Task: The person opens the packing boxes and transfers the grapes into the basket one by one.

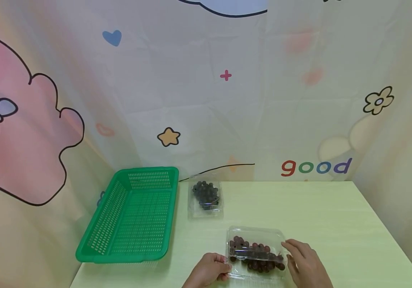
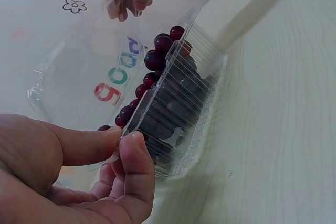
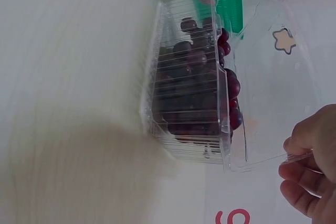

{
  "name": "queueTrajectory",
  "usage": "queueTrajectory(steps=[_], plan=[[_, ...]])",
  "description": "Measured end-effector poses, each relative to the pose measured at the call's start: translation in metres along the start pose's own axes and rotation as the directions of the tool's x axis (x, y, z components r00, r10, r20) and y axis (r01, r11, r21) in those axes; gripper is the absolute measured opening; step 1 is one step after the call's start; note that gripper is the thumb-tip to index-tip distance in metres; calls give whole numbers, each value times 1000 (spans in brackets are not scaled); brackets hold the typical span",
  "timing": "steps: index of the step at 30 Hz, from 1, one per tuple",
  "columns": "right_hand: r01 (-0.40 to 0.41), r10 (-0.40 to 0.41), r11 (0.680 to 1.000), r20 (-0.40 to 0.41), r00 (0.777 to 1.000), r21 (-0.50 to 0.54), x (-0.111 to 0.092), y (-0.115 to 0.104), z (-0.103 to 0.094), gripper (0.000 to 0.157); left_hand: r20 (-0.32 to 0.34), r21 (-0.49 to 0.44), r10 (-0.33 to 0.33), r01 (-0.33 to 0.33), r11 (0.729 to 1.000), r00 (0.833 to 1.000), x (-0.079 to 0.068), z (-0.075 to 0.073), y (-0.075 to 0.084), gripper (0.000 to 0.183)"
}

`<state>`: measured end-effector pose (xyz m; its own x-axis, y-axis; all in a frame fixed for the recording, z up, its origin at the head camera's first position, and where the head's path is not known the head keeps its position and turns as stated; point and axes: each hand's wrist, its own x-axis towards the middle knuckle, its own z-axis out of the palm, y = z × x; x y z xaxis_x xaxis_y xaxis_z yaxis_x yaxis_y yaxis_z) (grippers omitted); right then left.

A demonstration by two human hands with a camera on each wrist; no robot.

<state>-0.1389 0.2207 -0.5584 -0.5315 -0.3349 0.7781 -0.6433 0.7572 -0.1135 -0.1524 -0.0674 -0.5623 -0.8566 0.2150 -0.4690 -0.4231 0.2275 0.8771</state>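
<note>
A clear plastic clamshell box of dark red grapes sits on the table near its front edge, with its hinged lid raised. My left hand pinches the box's rim at its left corner, thumb against forefinger in the left wrist view. On the other side, my right hand pinches the edge of the lid between thumb and fingers, as the right wrist view shows. The grapes heap slightly above the rim.
A green plastic basket with slotted walls stands at the left of the pale table. Behind the box, towards the back, is a second clear box holding dark grapes. A printed curtain hangs along the table's back and sides.
</note>
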Motion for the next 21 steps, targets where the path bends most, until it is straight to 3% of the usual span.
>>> queueTrajectory(steps=[6, 10, 13, 21], plan=[[-99, 99, 995, 22, 995, -16, 8, -3, -4, 69, -10, -13, -11, 11, 1000, 1000, 0, 1, 1, 4], [-167, 167, 986, 33, 985, -10, 14, -5, -7, 10, -14, -29, -39, 39, 999, 999, 1, 2, 2, 6], [-215, 216, 976, 30, 976, -12, 19, -7, -8, 52, -14, -35, -44, 43, 998, 999, 0, 2, 2, 7], [-337, 337, 941, 40, 941, -4, 33, -6, -7, 44, -14, -26, -36, 36, 999, 999, 0, 0, 2, 7]])
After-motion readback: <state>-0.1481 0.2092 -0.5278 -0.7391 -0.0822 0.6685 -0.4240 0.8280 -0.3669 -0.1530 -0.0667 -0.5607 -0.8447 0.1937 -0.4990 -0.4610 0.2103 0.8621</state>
